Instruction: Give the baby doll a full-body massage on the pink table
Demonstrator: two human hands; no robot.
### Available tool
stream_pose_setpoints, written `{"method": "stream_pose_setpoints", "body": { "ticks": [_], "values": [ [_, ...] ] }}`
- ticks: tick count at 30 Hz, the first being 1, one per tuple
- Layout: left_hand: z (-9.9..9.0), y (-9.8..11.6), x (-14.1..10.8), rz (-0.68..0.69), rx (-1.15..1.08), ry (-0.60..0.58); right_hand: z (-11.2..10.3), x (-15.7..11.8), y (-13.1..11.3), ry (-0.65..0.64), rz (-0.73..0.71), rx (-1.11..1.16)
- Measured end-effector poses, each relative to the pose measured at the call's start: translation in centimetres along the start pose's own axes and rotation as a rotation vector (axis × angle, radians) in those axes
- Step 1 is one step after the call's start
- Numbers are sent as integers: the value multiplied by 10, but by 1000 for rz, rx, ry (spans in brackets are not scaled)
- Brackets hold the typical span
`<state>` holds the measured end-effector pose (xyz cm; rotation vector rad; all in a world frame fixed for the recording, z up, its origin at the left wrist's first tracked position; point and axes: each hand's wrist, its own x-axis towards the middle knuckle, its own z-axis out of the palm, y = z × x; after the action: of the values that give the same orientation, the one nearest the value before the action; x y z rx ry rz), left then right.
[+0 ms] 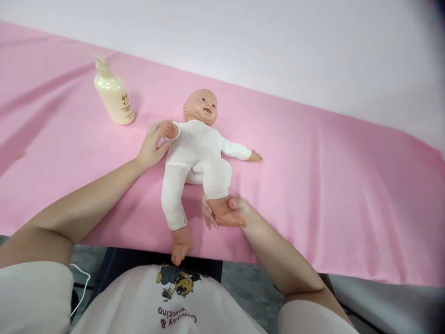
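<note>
A baby doll (196,144) with a white cloth body lies on its back on the pink-covered table, its bald head away from me. My left hand (153,144) is closed around the doll's arm on the left, near its small plastic hand. Below, my right hand (239,206) grips the doll's lower leg (222,211) on the right, with the thumb over the ankle and fingers underneath. That leg is bent at the knee. The doll's other foot (181,246) hangs past the table's front edge, and its other arm stretches out to the right.
A cream pump bottle (116,97) stands on the pink cloth (288,185) at the back left. Behind the table rises a white wall (278,41). The table's front edge runs close to my body, and a white cable (85,287) hangs below at left.
</note>
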<state>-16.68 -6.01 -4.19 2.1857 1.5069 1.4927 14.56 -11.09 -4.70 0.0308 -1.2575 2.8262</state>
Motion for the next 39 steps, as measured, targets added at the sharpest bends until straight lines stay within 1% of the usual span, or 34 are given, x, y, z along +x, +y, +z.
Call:
{"method": "stream_pose_setpoints", "body": {
  "ticks": [2, 3, 6, 10, 13, 17, 18, 20, 23, 25, 26, 27, 29, 31, 32, 34, 36, 39],
  "values": [
    [-2, 7, 1, 71, 66, -84, 1, 2, -2, 162, -91, -33],
    [-3, 9, 1, 100, 86, -118, 1, 3, -3, 240, -115, -32],
    [-2, 10, 1, 174, 123, -167, 3, 6, -7, 425, -43, 44],
    [0, 10, 0, 212, 131, -176, 5, 6, -9, 531, 17, 113],
    [1, 12, 1, 188, 128, -187, 3, 5, -9, 543, 23, 128],
    [0, 13, 1, 157, 105, -177, 1, 4, -5, 443, -50, 79],
    [-1, 13, 1, 149, 99, -167, 1, 3, -5, 398, -63, 72],
    [-2, 12, 1, 124, 89, -133, 2, 1, -4, 278, -34, 71],
    [-4, 7, 1, 71, 51, -58, 6, -1, -7, 48, 121, 13],
    [-3, 1, 2, 19, 10, -6, 8, -1, -11, -107, 277, -106],
    [-1, -4, 2, -12, -14, 18, 9, 0, -14, -155, 359, -186],
    [0, -9, 2, -50, -44, 44, 10, 0, -16, -169, 432, -271],
    [5, -21, 2, -134, -120, 104, 12, 1, -19, -118, 517, -422],
    [10, -34, 2, -209, -200, 170, 15, 2, -22, -69, 499, -534],
    [12, -39, 2, -233, -229, 198, 17, 2, -24, -87, 475, -572],
    [14, -46, 2, -255, -266, 230, 22, 4, -29, -168, 436, -616],
    [15, -47, 2, -256, -283, 229, 25, 6, -34, -240, 423, -620],
    [14, -44, 2, -245, -276, 221, 25, 7, -36, -247, 419, -552]
  ]
}}
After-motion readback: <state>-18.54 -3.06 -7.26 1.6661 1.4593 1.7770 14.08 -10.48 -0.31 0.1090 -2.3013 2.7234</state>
